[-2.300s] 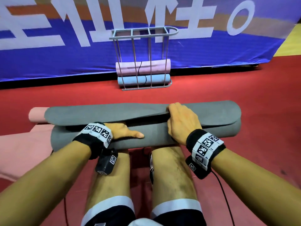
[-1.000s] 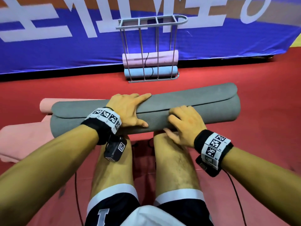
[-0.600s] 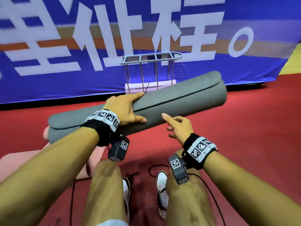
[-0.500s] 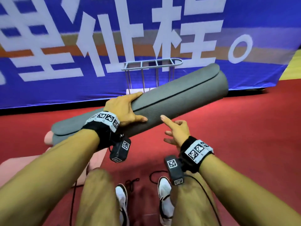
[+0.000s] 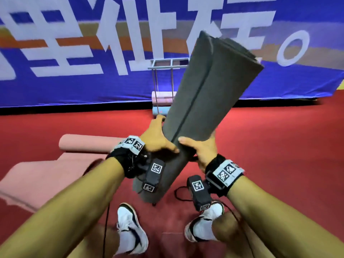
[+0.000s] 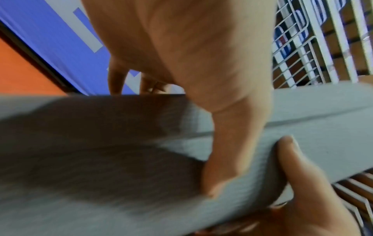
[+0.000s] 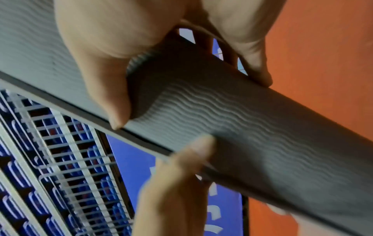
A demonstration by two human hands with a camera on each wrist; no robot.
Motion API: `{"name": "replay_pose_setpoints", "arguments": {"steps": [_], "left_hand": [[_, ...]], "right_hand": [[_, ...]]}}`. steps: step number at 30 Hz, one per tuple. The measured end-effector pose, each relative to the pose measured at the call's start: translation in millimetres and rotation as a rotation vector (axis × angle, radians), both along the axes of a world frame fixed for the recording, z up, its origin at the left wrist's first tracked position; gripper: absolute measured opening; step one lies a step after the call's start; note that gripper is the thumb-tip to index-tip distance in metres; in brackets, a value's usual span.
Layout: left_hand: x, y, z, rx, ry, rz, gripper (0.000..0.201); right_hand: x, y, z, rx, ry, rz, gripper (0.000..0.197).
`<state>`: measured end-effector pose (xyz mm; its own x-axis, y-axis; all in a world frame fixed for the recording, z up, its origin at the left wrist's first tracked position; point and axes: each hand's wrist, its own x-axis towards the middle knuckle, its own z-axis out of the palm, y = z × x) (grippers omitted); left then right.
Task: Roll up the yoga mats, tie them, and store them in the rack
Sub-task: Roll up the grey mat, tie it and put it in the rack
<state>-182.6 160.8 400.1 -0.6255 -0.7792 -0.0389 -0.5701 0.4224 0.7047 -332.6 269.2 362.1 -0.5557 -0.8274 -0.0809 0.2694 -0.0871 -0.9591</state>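
Both hands are closed around one rolled grey yoga mat [image 5: 201,101] in the head view: the left hand [image 5: 158,138] is wrapped on its left side and the right hand [image 5: 202,148] on its right, thumbs nearly meeting on the front. The mat is held steeply tilted above the red floor [image 5: 279,146], upper end raised to the right. Half a second ago it was held nearly level by the left hand alone, the right hand open beside it. Four mats are counted: the grey one, a pink mat [image 5: 55,164] partly unrolled on the floor at left, and a pink roll [image 5: 163,99] above a light blue roll [image 5: 161,110] in the metal rack [image 5: 167,64], which is half hidden behind the grey mat. Two white shoes are seen below.

In the left wrist view, the left thumb [image 6: 232,143] is pressed across the grey mat [image 6: 121,159], the right thumb [image 6: 298,167] beside it.

In the right wrist view, the right thumb [image 7: 105,89] and fingers are curled round the ribbed mat [image 7: 262,135].
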Motion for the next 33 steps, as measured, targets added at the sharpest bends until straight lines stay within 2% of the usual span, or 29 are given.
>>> {"name": "replay_pose_setpoints", "arguments": {"steps": [2,6,9,11,13,15,17,20,22,24,27,28,30,33], "left_hand": [[12.3,6.8,-29.9,0.039,0.053,0.003,0.113],[37.5,17.6,-86.1,0.073,0.134,0.039,0.135],[51.3,26.3,-115.2,0.162,0.144,0.151,0.138],[59.9,30.3,-137.3,0.161,0.188,0.176,0.137],[65.9,35.6,-155.8,0.183,0.223,0.209,0.131],[69.4,35.5,-171.7,0.216,0.229,0.263,0.127],[70.1,32.0,-185.9,0.247,0.219,0.286,0.130],[67.6,25.6,-202.9,0.284,0.182,0.286,0.130],[61.9,21.7,-214.6,0.314,0.168,0.286,0.133],[57.9,20.1,-230.0,0.347,0.159,0.285,0.136],[58.8,20.0,-258.1,0.423,0.124,0.265,0.130],[60.6,22.0,-261.2,0.434,0.105,0.265,0.125],[62.2,24.8,-262.9,0.464,0.120,0.269,0.113],[60.5,23.8,-250.5,0.453,0.172,0.334,0.082]], "right_hand": [[5.9,0.2,-26.5,-0.024,0.119,0.019,0.116],[12.1,2.0,-65.2,0.039,0.320,0.157,0.127],[16.8,5.0,-82.9,0.108,0.385,0.288,0.134],[18.8,6.7,-87.8,0.193,0.417,0.405,0.133],[16.8,8.4,-87.7,0.251,0.469,0.486,0.120],[15.1,4.8,-79.8,0.219,0.509,0.426,0.113],[15.4,-2.8,-64.6,0.083,0.595,0.261,0.124],[16.4,-13.8,-35.9,-0.114,0.867,0.072,0.140],[15.1,-24.0,-18.3,-0.181,1.072,-0.006,0.140],[13.8,-38.7,-15.5,-0.187,1.239,0.079,0.119],[13.7,-53.1,-41.1,0.106,1.427,0.279,0.075],[16.2,-50.9,-49.8,0.191,1.425,0.323,0.070],[21.4,-46.8,-60.4,0.232,1.408,0.339,0.067],[33.2,-56.1,-44.1,0.371,1.433,0.416,0.066]]}}
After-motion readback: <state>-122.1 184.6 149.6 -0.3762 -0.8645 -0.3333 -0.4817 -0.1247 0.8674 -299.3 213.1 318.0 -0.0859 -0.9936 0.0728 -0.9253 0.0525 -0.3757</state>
